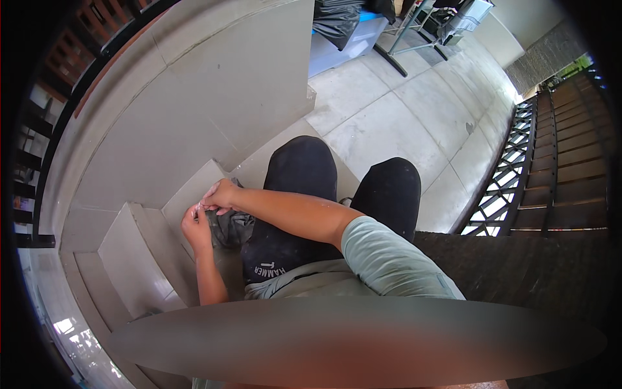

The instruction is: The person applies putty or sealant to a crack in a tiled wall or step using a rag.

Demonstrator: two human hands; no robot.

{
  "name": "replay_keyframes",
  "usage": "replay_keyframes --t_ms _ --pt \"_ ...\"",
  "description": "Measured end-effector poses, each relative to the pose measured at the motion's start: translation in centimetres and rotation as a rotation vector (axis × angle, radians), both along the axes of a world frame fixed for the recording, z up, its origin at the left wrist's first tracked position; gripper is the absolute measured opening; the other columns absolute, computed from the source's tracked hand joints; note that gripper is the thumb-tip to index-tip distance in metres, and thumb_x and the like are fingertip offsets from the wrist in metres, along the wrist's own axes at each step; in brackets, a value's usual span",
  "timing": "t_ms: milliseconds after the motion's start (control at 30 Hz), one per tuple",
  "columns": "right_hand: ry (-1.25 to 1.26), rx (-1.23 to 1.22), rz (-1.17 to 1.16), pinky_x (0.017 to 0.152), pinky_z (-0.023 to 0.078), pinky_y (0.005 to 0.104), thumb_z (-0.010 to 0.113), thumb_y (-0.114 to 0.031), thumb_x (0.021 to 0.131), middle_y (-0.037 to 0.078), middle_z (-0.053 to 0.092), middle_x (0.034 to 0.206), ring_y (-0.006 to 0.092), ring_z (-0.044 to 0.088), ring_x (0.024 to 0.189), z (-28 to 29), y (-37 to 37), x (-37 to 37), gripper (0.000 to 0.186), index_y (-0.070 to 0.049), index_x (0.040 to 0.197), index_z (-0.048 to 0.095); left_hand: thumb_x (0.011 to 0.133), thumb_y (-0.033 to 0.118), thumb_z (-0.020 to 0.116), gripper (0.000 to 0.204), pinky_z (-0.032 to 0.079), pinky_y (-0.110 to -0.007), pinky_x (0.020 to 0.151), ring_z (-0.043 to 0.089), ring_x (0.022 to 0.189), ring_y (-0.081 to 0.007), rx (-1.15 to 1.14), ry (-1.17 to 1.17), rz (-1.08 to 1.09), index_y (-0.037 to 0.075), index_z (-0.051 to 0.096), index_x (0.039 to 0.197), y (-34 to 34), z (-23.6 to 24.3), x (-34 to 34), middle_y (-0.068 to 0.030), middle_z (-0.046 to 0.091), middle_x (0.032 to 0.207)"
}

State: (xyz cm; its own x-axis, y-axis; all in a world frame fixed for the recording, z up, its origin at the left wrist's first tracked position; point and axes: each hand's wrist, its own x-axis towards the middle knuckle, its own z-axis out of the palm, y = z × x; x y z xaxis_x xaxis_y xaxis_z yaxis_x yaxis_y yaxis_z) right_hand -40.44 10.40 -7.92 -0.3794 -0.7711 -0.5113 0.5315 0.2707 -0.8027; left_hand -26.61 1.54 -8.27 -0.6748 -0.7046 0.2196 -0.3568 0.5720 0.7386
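My left hand (195,223) and my right hand (221,196) meet at the left of my knees, fingertips pressed together. Something small and pale shows between the fingertips, too small to name. Both hands look closed in a pinch around it. My right forearm reaches across my lap to get there. Just below and beside the hands lies a crumpled dark grey bag or cloth (234,227), partly hidden by my right hand and wrist.
Tiled steps (139,249) rise at my left beside a tiled wall (214,84). Ahead spreads a tiled floor (395,129). A pale bin with a blue lid (350,48) bears a black plastic bag (338,21). A gate (557,155) stands at right.
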Motion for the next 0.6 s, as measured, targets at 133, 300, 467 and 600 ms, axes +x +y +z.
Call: replay_keyframes --t_ms 133,300,467,600 --pt "0.132 -0.014 0.018 0.053 0.057 0.0282 0.076 -0.016 0.084 0.002 0.07 0.078 0.0089 0.064 0.066 0.5 0.0 0.9 0.013 -0.005 0.09 0.075 0.092 0.012 0.063 0.019 0.053 -0.037 0.073 0.069 0.078 -0.0281 -0.056 -0.041 0.02 -0.003 0.07 0.1 0.3 1.0 0.5 -0.0182 0.071 0.088" --pt "0.168 -0.027 0.029 0.051 0.057 0.0292 0.076 -0.013 0.081 0.004 0.07 0.076 0.0113 0.064 0.064 0.9 -0.4 2.1 0.012 -0.002 0.085 0.074 0.092 0.014 0.063 0.021 0.053 -0.035 0.068 0.07 0.074 -0.025 -0.086 -0.163 0.059 -0.004 0.07 0.1 0.3 1.9 1.6 -0.0178 0.071 0.085" --pt "0.168 -0.052 -0.001 0.049 0.057 0.0306 0.077 -0.014 0.078 0.006 0.069 0.074 0.0141 0.064 0.06 0.3 -2.4 1.4 0.013 -0.001 0.08 0.073 0.094 0.018 0.064 0.022 0.051 -0.031 0.063 0.067 0.069 -0.0151 -0.045 -0.084 0.019 -0.003 0.07 0.1 -1.4 1.6 1.0 -0.0132 0.071 0.082" --pt "0.178 -0.117 -0.018 0.047 0.055 0.0306 0.077 -0.016 0.079 0.006 0.068 0.069 0.015 0.062 0.054 1.5 -2.3 0.8 0.014 -0.003 0.077 0.074 0.095 0.021 0.065 0.025 0.047 -0.027 0.062 0.062 0.07 -0.0092 -0.022 -0.027 0.015 -0.003 0.07 0.099 -3.4 1.1 0.7 -0.0064 0.07 0.081"
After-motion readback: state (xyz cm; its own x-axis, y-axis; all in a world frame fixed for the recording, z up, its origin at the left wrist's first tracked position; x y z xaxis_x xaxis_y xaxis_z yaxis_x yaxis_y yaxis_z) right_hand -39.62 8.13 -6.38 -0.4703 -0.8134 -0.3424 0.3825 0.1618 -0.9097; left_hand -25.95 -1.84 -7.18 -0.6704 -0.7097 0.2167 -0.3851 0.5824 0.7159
